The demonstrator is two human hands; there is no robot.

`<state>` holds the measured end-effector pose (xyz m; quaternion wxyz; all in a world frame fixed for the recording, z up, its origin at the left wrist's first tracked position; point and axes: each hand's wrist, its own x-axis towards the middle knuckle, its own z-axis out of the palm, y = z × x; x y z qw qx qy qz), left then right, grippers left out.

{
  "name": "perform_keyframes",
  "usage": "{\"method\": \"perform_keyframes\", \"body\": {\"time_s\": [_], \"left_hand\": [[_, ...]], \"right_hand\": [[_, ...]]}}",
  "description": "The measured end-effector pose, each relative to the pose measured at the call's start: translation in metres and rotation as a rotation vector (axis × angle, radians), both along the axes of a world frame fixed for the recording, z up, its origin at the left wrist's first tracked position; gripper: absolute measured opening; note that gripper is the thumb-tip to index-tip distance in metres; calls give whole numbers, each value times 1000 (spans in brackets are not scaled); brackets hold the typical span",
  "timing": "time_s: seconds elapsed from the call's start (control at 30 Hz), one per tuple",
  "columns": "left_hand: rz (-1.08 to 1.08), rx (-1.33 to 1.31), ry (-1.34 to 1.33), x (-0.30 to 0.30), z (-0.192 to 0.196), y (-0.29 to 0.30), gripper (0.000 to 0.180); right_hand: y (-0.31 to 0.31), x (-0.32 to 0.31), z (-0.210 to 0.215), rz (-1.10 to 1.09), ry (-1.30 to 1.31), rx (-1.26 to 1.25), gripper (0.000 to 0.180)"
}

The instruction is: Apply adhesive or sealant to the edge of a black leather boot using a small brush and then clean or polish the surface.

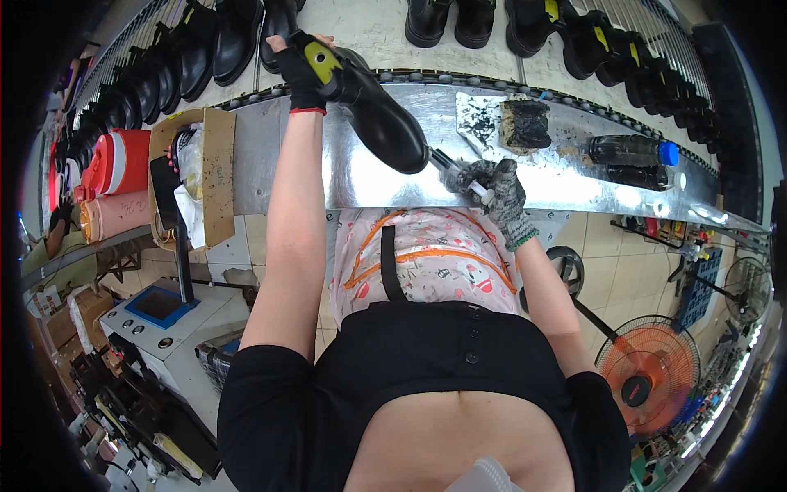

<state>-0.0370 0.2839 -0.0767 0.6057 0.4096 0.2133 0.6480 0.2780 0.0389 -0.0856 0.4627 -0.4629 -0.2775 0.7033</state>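
A glossy black ankle boot (382,123) with a yellow-green patch hangs tilted over the metal bench, its toe pointing toward me and to the right. My left hand (297,72), in a black glove with bare fingertips, is closed around the boot's upper end. In a grey knitted glove, my right hand (502,197) grips a slim tool (447,164) with a pale barrel and a white end. The tool's tip lies right at the boot's toe; whether it touches I cannot tell. Dark stains cover that glove's fingers.
A black-stained sponge block (525,125) rests on a smeared white sheet (478,116). Beside it lies a dark bottle (625,151) with a blue cap. At left stands a cardboard box (218,184). Boots line the conveyor (369,45) beyond the bench (254,156). An orange fan (656,353) stands lower right.
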Motion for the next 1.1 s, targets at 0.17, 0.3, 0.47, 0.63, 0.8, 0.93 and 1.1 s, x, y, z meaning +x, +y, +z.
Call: {"method": "perform_keyframes", "body": {"time_s": [0.17,0.3,0.47,0.63,0.8,0.93,1.1], "left_hand": [[490,44,517,-23,-52,4,31],[697,180,1003,-1,-16,-18,23],[833,200,1272,-28,-9,-45,35],[1055,163,1414,-26,-1,-90,67],[807,50,1150,-18,23,-137,72],[801,40,1146,-13,26,-171,75],[786,-23,1219,10,46,-212,75]], "right_hand": [[8,-13,3,-75,137,-132,82],[5,0,10,-139,103,-149,80],[10,0,35,-129,1,-101,71],[12,3,46,-155,-120,-57,60],[15,15,27,-187,-80,-113,36],[12,23,-18,-81,-826,172,20],[12,18,-5,-52,-877,316,19]]}}
